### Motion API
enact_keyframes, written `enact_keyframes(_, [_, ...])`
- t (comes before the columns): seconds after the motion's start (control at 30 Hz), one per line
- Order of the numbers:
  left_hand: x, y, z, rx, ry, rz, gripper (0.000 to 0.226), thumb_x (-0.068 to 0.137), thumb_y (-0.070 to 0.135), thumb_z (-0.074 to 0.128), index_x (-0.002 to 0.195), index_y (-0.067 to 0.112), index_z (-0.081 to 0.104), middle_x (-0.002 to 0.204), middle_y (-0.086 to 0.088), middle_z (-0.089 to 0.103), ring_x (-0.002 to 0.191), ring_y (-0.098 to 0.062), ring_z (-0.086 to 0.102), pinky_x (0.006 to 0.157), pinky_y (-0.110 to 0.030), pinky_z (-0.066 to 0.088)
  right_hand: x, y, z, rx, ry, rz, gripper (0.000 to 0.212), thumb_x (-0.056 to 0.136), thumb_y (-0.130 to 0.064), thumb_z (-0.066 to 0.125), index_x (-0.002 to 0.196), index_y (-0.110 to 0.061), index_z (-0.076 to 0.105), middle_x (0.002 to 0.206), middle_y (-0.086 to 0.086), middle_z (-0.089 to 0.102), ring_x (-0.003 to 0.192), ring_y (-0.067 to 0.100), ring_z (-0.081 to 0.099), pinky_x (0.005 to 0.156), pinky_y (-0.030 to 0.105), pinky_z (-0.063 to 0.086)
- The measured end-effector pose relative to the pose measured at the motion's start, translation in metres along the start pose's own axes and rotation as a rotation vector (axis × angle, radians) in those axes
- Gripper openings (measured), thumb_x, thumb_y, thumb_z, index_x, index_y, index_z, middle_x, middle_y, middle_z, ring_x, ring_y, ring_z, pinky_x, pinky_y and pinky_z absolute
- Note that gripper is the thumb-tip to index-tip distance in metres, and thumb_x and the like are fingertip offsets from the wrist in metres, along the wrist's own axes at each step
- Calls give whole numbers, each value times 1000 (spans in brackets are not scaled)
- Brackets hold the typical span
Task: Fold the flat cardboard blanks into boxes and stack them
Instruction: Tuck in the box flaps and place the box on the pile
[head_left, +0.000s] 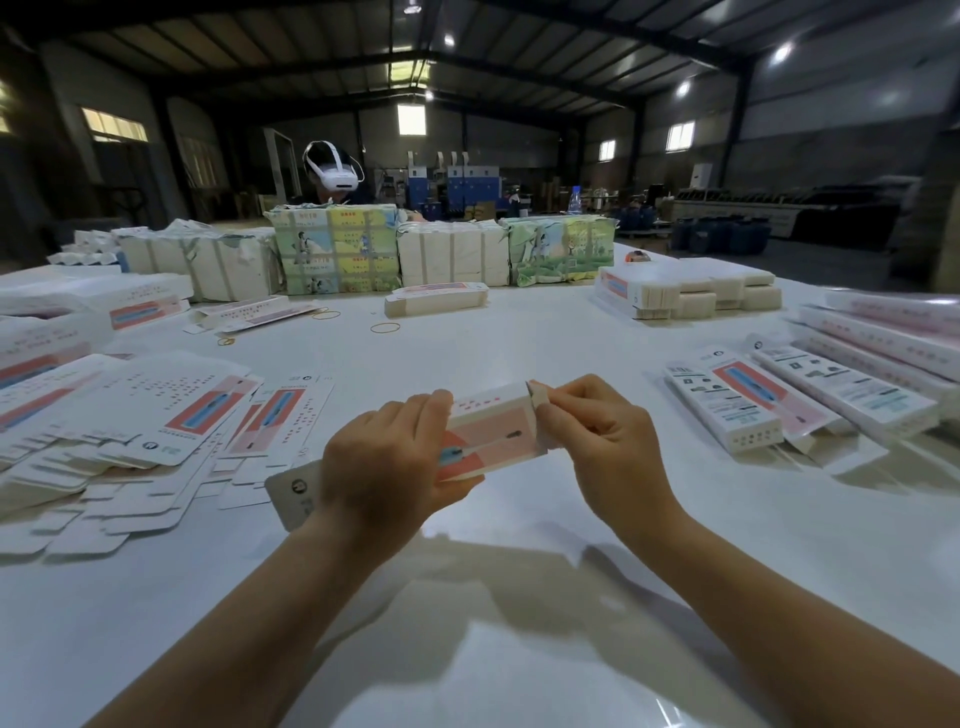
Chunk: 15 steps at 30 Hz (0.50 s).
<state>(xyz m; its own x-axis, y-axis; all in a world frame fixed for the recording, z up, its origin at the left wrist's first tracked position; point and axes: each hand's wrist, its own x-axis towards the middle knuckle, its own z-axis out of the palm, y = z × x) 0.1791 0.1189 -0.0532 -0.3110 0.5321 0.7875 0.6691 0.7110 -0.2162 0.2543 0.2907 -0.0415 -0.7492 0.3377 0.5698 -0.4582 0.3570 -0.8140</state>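
Progress: several finished boxes are lying at 3 o'clock; many flat blanks are waiting at 9 o'clock.
Current box: being held above the surface, centre.
Left hand: grip grasping the box body.
Right hand: pinching the end flap.
Containers: box contents cannot be told.

White glossy table top. Held cardboard box blank: white with salmon-pink panel, blue-and-white motif. Left of it, loose flat blanks, same print. Beyond it, wrapped bundles in green-yellow illustrated paper; yellow rubber bands.
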Motion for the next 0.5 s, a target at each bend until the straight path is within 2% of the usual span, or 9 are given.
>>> enact_keyframes(0.13, [-1,-2,-1,-15,-24,-3,66,54,43,86,99,-1,68,84,-14,71,58,-28,67,50,-33,55,0,2,0,-61,-6,-35,27,93,-11,57,87,-33,72,76,-2,58,70,5,58,59,14,45])
enact_keyframes(0.2, [0,0,0,-13,-45,-21,67,53,44,87,98,-2,68,82,-14,71,57,-28,66,49,-33,55,-1,2,2,-202,8,-131,22,95,-14,53,99,-23,73,78,0,58,74,8,57,58,12,43])
enact_keyframes(0.3, [1,2,0,-8,-94,-56,70,52,45,88,99,-3,68,80,-14,71,56,-29,66,47,-34,55,-3,5,6,-436,-19,-251,33,89,-14,42,102,-9,72,83,3,54,75,11,51,60,11,40])
enact_keyframes(0.43, [1,2,-1,13,-130,-52,71,47,45,90,96,-3,69,76,-13,70,52,-28,63,44,-32,53,-5,5,6,-717,15,-430,26,88,-10,51,103,1,70,79,9,57,62,15,52,60,10,34])
enact_keyframes(0.5, [1,3,-2,13,-134,-41,72,46,45,90,95,-3,69,74,-13,69,50,-27,63,43,-31,53,-5,4,4,-799,19,-500,22,87,-10,56,96,3,71,73,10,59,54,19,53,53,15,40])
